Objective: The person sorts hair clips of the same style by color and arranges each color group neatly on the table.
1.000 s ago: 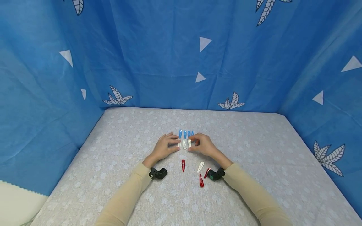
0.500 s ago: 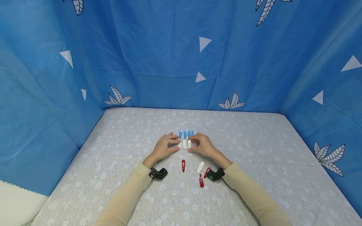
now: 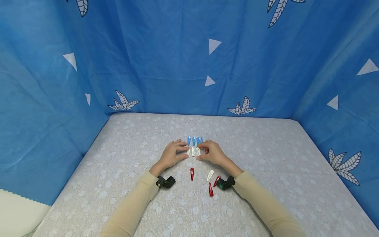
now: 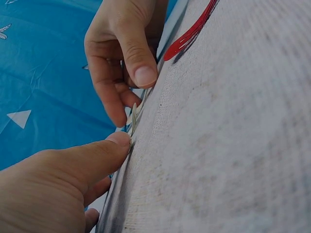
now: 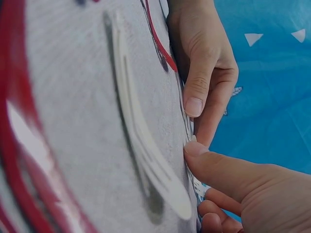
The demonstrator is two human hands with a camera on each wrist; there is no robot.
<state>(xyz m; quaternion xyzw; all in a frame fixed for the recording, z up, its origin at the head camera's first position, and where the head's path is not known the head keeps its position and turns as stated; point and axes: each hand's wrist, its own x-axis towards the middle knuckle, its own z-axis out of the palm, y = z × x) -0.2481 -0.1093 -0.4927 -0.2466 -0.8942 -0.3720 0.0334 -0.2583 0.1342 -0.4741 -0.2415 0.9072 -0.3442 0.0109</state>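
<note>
White hair clips lie in a short row in the head view. My left hand [image 3: 173, 154] has thumb and fingers curled at the ends of the left white hair clip [image 3: 188, 151]. At the row's right end, my right hand [image 3: 214, 152] pinches another white hair clip [image 3: 198, 151] lengthwise. Between them sits the middle white hair clip [image 3: 193, 151], untouched. In the left wrist view, my left thumb [image 4: 119, 139] is low by the cloth, close to the right hand [image 4: 129, 48]. My right thumb [image 5: 197, 149] shows in the right wrist view; its fingertips are partly hidden.
Several blue hair clips [image 3: 193, 141] form a row just beyond. Nearer lie a red hair clip [image 3: 192, 174], a loose white hair clip [image 3: 210, 175], and two more red ones, one [image 3: 211, 189] in front and one [image 3: 217, 181] beside the right wrist camera. Blue curtains surround the patterned tablecloth [image 3: 142, 131].
The right white hair clip has shifted very slightly left and straightened a little under my right hand. My left hand stays in place.
</note>
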